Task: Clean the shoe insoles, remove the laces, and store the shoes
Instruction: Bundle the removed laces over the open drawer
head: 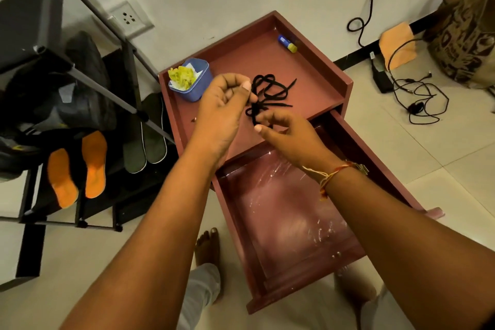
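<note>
A bundle of black shoe laces (273, 92) is held over the top of a maroon bedside cabinet (308, 72). My left hand (222, 112) pinches the bundle from the left with thumb and fingers. My right hand (289, 136) grips its lower end just below. The cabinet's drawer (284, 222) is pulled out beneath my forearms and looks bare inside. Two orange insoles (77, 169) lean upright on the black shoe rack (53, 35) at the left, with a pair of dark shoes (146, 139) next to them.
A blue cup (194, 82) holding a yellow cloth and a blue glue stick (287, 43) sit on the cabinet top. Black cables (417, 96), an orange cloth (397, 45) and a patterned bag (466, 32) lie at the right. My bare feet stand beside the drawer.
</note>
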`<act>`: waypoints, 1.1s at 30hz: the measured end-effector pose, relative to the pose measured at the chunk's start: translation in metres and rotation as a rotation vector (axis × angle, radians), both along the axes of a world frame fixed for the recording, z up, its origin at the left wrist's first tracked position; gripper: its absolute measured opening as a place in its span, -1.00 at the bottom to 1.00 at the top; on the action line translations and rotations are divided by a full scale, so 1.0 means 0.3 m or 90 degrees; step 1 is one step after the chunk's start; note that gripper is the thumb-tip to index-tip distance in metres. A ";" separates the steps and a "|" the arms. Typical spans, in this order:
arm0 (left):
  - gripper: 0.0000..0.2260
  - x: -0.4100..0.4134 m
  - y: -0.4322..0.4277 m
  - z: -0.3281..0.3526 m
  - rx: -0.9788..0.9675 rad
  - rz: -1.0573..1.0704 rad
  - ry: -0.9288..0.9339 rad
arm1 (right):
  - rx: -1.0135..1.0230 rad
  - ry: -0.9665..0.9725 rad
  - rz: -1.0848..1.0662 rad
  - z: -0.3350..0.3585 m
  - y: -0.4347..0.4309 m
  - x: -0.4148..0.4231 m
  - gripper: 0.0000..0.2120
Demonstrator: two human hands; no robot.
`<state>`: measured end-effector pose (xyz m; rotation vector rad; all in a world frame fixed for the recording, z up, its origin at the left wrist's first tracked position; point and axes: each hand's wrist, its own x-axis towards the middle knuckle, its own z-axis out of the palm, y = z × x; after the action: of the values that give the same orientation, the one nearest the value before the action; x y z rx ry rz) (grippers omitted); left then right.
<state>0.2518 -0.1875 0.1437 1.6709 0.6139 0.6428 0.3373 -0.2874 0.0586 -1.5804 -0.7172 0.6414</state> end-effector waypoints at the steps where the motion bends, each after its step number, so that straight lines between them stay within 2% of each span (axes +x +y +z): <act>1: -0.95 -0.012 -0.004 -0.004 0.011 0.005 0.008 | -0.012 -0.007 -0.003 0.000 0.000 0.004 -0.89; 4: -0.93 -0.054 0.002 -0.011 0.035 0.032 0.029 | -0.059 -0.045 -0.035 0.003 -0.004 0.017 -0.87; 6: -0.93 -0.078 0.010 -0.011 0.024 0.022 0.042 | 0.006 0.023 -0.016 0.007 -0.007 0.024 -0.92; 7: -0.92 -0.088 0.008 -0.011 0.017 0.003 0.050 | 0.032 0.053 0.030 0.014 -0.010 0.023 -0.82; 9: -0.90 -0.100 -0.005 -0.008 0.037 -0.043 0.077 | 0.036 0.027 0.144 0.029 -0.008 0.014 -0.64; 12: -0.85 -0.111 -0.019 -0.007 0.077 -0.050 0.095 | 0.007 -0.054 0.199 0.032 0.001 -0.005 -0.78; 16: -0.88 -0.152 0.020 -0.027 0.118 0.004 0.141 | 0.015 -0.041 0.078 0.048 -0.028 0.036 -0.89; 21: -0.80 -0.238 0.056 -0.085 0.094 0.029 0.187 | 0.035 0.058 -0.083 0.099 -0.068 0.089 -0.81; 25: -0.78 -0.286 0.041 -0.181 0.035 0.096 0.201 | 0.030 0.206 -0.047 0.125 -0.078 0.086 -0.75; 29: -0.83 -0.301 0.027 -0.266 -0.025 0.152 0.217 | 0.123 0.323 -0.071 0.130 -0.085 0.095 -0.80; 33: -0.73 -0.311 -0.001 -0.334 -0.007 0.160 0.278 | 0.182 0.408 -0.039 0.126 -0.106 0.109 -0.79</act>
<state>0.1585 -0.1878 0.0435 1.7511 1.1513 0.4473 0.3699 -0.3193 0.0963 -1.0398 -0.2600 0.8963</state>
